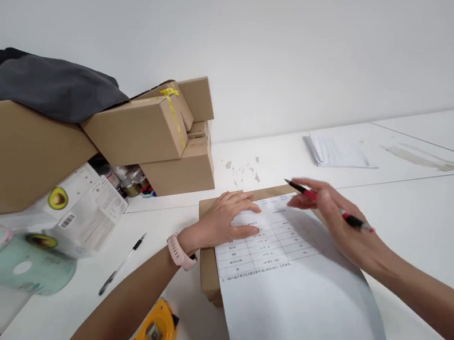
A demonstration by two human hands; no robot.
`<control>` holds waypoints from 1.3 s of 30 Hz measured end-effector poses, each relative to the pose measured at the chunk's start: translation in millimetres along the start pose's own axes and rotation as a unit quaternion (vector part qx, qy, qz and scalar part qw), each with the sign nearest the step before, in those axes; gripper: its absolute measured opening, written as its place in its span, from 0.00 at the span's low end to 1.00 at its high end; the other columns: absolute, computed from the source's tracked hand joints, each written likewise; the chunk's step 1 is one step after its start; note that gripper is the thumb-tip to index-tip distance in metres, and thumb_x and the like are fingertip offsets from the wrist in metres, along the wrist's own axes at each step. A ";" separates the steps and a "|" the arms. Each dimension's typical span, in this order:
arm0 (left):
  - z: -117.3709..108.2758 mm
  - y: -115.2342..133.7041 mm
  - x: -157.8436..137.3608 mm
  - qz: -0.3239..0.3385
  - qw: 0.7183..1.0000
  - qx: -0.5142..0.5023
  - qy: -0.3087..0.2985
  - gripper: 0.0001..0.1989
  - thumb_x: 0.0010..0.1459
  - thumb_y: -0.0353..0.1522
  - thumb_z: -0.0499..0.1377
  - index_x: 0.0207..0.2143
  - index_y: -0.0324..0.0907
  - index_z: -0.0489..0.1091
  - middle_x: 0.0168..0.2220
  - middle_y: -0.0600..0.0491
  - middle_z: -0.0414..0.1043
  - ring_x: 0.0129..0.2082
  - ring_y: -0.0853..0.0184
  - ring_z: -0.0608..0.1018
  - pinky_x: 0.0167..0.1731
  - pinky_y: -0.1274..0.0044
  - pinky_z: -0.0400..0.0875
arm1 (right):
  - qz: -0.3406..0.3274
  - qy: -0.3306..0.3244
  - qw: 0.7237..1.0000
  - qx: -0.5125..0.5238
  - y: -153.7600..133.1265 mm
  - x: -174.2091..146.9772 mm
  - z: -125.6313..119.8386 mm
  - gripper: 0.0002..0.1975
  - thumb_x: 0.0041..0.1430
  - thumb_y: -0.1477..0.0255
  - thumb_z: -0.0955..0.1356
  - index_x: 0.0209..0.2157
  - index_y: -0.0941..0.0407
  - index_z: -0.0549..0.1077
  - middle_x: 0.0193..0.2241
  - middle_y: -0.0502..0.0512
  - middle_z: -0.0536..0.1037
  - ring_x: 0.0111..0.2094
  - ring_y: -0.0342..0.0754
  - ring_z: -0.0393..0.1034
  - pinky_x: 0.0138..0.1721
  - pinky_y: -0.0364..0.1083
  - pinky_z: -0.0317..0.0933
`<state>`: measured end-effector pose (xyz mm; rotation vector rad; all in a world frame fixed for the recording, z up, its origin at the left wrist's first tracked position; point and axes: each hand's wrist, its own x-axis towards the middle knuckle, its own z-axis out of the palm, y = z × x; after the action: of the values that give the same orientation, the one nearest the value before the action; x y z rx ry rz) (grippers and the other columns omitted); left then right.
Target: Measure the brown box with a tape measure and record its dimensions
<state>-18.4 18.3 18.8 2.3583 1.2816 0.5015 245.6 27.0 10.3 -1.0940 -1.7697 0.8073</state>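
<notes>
A printed sheet of paper (293,320) with a table of rows and columns lies over a cardboard box (208,274) on the white table. My left hand (225,219) rests on the sheet's upper left part, fingers spread and the palm down, with a pink band on the wrist. Above the upper right of the printing, my right hand (335,214) grips a red and black pen (309,193). Its dark tip points to the left and looks raised off the paper. The sheet's lower part hangs past the box and curves at the right.
At the left stand several cardboard boxes (138,129) with a dark cloth (56,86) on top. Nearer are an avocado-printed carton (85,210), a mint-green container (41,266), a clear pen (123,264) and a yellow tape measure (156,332). A paper stack (337,152) lies near the wall.
</notes>
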 end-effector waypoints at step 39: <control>6.2 -0.6 -0.4 0.014 0.996 0.084 -0.004 0.21 0.66 0.43 0.58 0.58 0.46 0.68 0.69 0.47 0.59 0.71 0.55 0.56 0.69 0.55 0.48 | 0.055 -0.103 0.992 -0.048 4.5 56.5 42.6 0.14 0.60 0.67 0.66 0.25 0.52 0.57 0.18 0.42 0.54 0.21 0.41 0.48 0.22 0.45 0.44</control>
<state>-16.0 17.2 13.2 2.5164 1.3350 0.4056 195.5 77.2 8.5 -1.2153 -1.9506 0.9391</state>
